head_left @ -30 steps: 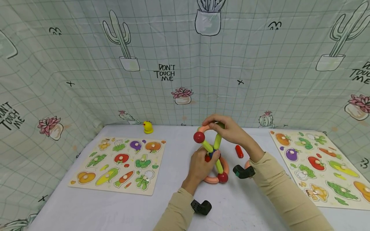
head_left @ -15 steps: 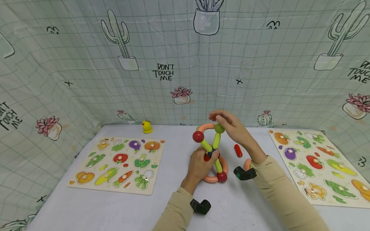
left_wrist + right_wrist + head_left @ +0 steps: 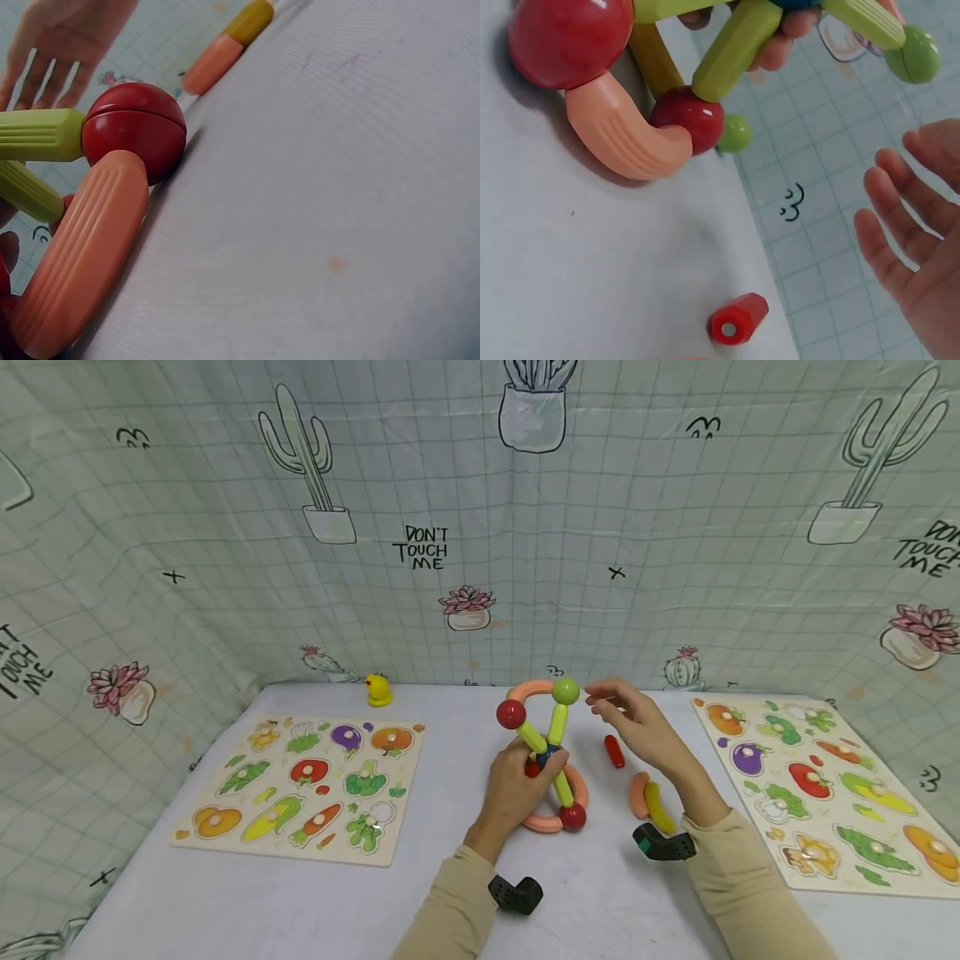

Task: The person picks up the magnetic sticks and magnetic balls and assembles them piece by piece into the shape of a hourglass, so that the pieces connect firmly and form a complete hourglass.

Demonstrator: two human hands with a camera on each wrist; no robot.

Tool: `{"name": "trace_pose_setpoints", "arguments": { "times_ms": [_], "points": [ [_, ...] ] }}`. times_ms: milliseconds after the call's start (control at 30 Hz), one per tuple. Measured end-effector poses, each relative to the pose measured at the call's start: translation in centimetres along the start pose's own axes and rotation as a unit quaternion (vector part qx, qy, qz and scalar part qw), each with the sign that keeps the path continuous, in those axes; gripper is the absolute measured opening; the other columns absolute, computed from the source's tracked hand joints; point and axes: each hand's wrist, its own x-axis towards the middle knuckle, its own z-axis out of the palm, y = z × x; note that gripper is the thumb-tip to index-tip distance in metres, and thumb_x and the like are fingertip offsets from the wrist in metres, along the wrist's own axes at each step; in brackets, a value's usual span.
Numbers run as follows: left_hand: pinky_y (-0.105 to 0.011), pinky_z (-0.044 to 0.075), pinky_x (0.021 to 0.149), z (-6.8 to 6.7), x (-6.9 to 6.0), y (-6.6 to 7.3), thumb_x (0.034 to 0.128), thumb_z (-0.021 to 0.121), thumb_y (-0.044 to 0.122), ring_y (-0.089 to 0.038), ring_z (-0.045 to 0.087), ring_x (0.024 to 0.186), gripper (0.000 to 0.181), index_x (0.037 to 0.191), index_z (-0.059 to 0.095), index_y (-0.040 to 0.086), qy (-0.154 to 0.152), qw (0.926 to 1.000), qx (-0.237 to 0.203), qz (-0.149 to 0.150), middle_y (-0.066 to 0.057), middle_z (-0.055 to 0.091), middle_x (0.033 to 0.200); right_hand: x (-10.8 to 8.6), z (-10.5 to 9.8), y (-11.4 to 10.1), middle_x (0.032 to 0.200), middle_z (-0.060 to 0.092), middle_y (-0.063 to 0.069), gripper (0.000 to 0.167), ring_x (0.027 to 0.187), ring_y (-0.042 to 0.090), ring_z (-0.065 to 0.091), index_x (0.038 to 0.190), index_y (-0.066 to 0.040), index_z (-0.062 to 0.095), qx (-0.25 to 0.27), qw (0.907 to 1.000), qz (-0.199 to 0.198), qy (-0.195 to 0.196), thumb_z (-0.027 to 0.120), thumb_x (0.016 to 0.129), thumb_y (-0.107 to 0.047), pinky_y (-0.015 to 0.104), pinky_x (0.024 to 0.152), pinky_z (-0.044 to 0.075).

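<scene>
A magnetic stick-and-ball model [image 3: 562, 789] stands on the white table, with salmon curved sticks, yellow-green straight sticks and red balls. My left hand [image 3: 517, 785] grips it at the middle, by the blue ball [image 3: 548, 755]; its fingertips are partly hidden behind the sticks. At the top, a salmon curved stick [image 3: 534, 688] spans from near a red ball [image 3: 511, 714] to a green ball [image 3: 566, 691]. To the right of that green ball is my right hand [image 3: 637, 727], holding nothing, its fingers loosely extended and apart from the model in the right wrist view.
A red stick [image 3: 614, 751], a salmon curved stick [image 3: 639, 795] and a yellow curved stick [image 3: 660, 808] lie right of the model. Vegetable puzzle boards flank the work, one left [image 3: 288, 843] and one right [image 3: 810, 714]. A yellow duck [image 3: 378, 690] sits at the back.
My right hand has let go of the model's top by the green ball and moved away right and down. The left hand keeps its grip; the yellow curved stick has come into fuller view.
</scene>
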Motion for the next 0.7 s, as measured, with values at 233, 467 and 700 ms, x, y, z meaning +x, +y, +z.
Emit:
{"name": "trace_pose_setpoints", "arguments": {
  "times_ms": [233, 467, 700],
  "points": [
    [-0.024, 0.052, 0.079, 0.0, -0.1, -0.2, 0.0877, 0.062, 0.046, -0.011, 0.062, 0.09, 0.04, 0.107, 0.062, 0.011, -0.004, 1.0, -0.007, 0.001, -0.002, 0.066, 0.097, -1.0, -0.5, 0.8, 0.128, 0.054, 0.017, 0.031, 0.113, 0.032, 0.055, 0.127, -0.009, 0.05, -0.005, 0.9981, 0.058, -0.017, 0.044, 0.1, -0.025, 0.039, 0.095, 0.048],
    [-0.027, 0.051, 0.085, -0.4, -0.2, -0.3, 0.0873, 0.06, 0.05, -0.012, 0.061, 0.1, 0.044, 0.112, 0.062, 0.014, -0.031, 0.9993, -0.014, -0.016, -0.001, 0.066, 0.106, -1.6, -0.3, 2.0, 0.121, 0.056, 0.019, 0.032, 0.11, 0.034, 0.053, 0.126, -0.006, 0.051, -0.064, 0.994, 0.087, -0.019, 0.048, 0.098, -0.021, 0.05, 0.092, 0.046],
    [-0.026, 0.05, 0.086, -1.2, -0.1, -0.5, 0.09, 0.059, 0.041, -0.011, 0.06, 0.103, 0.035, 0.113, 0.062, 0.015, -0.067, 0.9971, -0.023, 0.028, 0.001, 0.068, 0.109, -2.0, 0.2, 3.0, 0.105, 0.056, 0.017, 0.04, 0.085, 0.023, 0.053, 0.128, 0.0, 0.049, -0.161, 0.9804, 0.107, -0.038, 0.056, 0.094, -0.02, 0.029, 0.069, 0.046]
  ]
}}
